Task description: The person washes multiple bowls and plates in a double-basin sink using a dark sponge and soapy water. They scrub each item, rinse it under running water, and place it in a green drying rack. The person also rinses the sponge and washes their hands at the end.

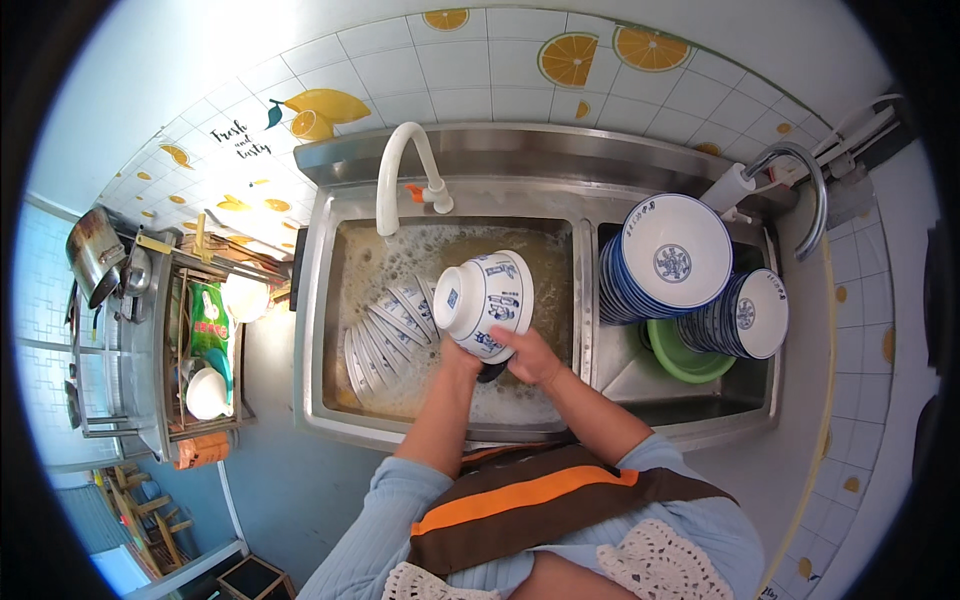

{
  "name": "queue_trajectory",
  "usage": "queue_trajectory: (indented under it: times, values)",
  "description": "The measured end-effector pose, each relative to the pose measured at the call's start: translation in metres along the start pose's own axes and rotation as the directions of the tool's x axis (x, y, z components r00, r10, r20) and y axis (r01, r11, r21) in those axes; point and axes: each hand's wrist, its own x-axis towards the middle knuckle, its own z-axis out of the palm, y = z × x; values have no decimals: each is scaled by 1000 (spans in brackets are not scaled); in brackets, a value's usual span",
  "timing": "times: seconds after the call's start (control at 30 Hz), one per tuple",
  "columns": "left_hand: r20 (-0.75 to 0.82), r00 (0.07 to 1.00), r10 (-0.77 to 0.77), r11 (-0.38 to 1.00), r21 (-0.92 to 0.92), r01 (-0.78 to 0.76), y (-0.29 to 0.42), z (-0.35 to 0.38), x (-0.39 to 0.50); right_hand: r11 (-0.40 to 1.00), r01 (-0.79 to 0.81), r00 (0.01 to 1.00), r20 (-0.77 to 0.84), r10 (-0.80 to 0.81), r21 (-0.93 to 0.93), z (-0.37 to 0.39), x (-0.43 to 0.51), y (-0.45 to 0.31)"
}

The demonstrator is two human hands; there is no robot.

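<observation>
Tilted on its side over the left sink basin, a white bowl with blue figures (491, 304) is held between both my hands. My left hand (461, 356) is at its lower edge, with the fingers mostly hidden. My right hand (529, 356) grips the rim side, thumb on the outer wall. A dark object (491, 371), too covered to name, shows between the hands. Below and left, a leaning row of similar bowls (390, 330) lies partly under cloudy, foamy water (525, 401).
The right basin (637, 382) holds tall stacks of large bowls (675, 251) and smaller bowls (750, 315), plus a green plastic basin (694, 364). A white faucet (405, 165) arches over the left basin; a metal faucet (814, 172) stands far right. A metal rack (161, 360) is at left.
</observation>
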Motion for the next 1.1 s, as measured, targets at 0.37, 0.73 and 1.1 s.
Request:
queue_trajectory:
  times: [0.37, 0.73, 1.1]
  values:
    - [662, 696, 279, -513, 715, -474, 22, 76, -70, 457, 354, 933, 344, -107, -816, -25, -4, 5]
    - [353, 780, 517, -163, 935, -316, 27, 61, -53, 233, 361, 881, 412, 234, -903, -33, 9, -7]
    - [-224, 958, 179, 550, 830, 91, 72, 47, -78, -760, 146, 953, 297, -64, -633, -74, 28, -37]
